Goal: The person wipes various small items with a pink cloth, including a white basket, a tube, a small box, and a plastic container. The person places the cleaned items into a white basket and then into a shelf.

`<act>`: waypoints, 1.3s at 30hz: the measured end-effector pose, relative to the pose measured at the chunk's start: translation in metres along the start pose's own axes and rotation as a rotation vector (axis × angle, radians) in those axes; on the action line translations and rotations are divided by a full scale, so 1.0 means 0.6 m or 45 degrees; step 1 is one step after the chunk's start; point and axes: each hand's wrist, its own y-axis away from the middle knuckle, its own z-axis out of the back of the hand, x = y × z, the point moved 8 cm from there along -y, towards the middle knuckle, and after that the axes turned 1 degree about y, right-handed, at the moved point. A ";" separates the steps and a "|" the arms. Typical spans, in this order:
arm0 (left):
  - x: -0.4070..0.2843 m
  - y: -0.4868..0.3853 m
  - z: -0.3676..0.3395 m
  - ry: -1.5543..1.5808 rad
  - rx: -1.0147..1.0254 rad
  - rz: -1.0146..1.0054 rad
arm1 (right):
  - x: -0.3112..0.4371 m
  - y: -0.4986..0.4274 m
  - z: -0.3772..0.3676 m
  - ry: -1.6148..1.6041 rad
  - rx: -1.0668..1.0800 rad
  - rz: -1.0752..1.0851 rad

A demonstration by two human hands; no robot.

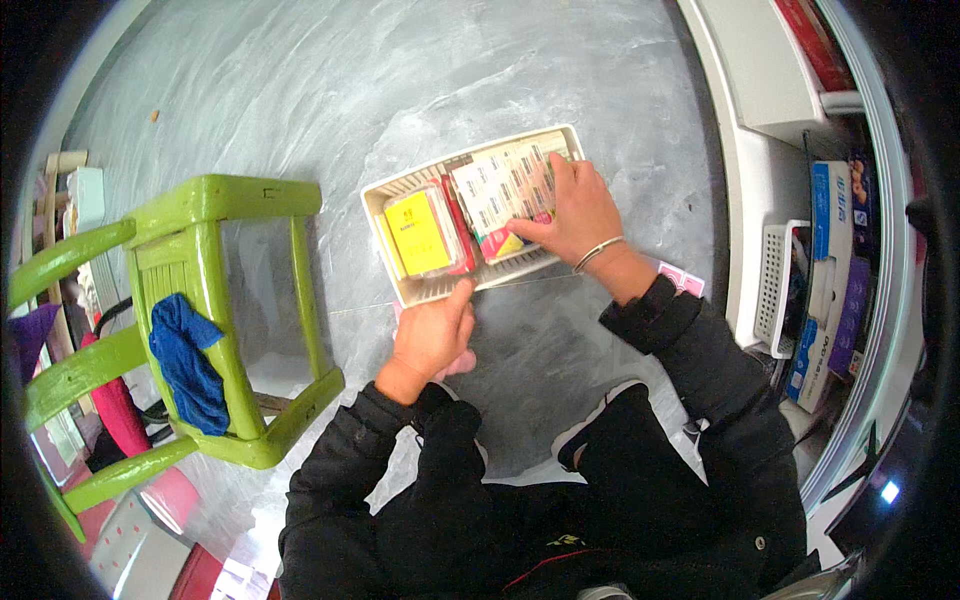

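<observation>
A cream plastic basket [495, 282] with slotted walls rests in front of me, slightly tilted in the view. My left hand [436, 330] is at its near left rim, thumb against the edge and the other fingers curled; a bit of pink shows beside it. My right hand [581, 214], with a metal bangle at the wrist, grips a flat white pack with printed patterns [499, 184] over the basket's right half. Under that pack a red and yellow printed packet [501, 246] shows. In the left half lies a yellow box or card [418, 235] with writing, beside red-edged packs [459, 225].
A green wooden chair [206, 199] with a blue cloth [187, 364] stands at left. At right, shelving holds a white perforated basket [772, 289] and boxes [821, 300]. A pink and white card [681, 280] lies by my right sleeve. The floor is grey and marbled.
</observation>
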 end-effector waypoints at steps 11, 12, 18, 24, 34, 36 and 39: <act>0.017 0.032 0.013 0.644 -0.050 0.221 | 0.037 0.030 -0.028 -0.062 -0.139 0.129; 0.018 0.026 0.018 0.757 -0.060 0.244 | 0.039 0.032 -0.024 -0.093 -0.129 0.172; 0.036 -0.051 0.017 1.480 -0.096 0.444 | 0.039 0.036 -0.016 -0.303 -0.165 0.131; 0.010 -0.059 0.007 1.583 0.136 0.460 | -0.021 0.031 -0.026 -1.006 0.048 -0.373; -0.009 -0.055 0.020 1.272 -0.097 0.276 | 0.022 0.071 -0.047 -1.208 0.671 -0.241; -0.007 -0.043 0.036 1.293 -0.217 0.207 | 0.033 0.066 -0.035 -1.233 0.611 -0.190; 0.009 -0.007 0.045 1.874 -0.091 0.284 | 0.047 0.073 -0.039 -1.309 0.654 -0.277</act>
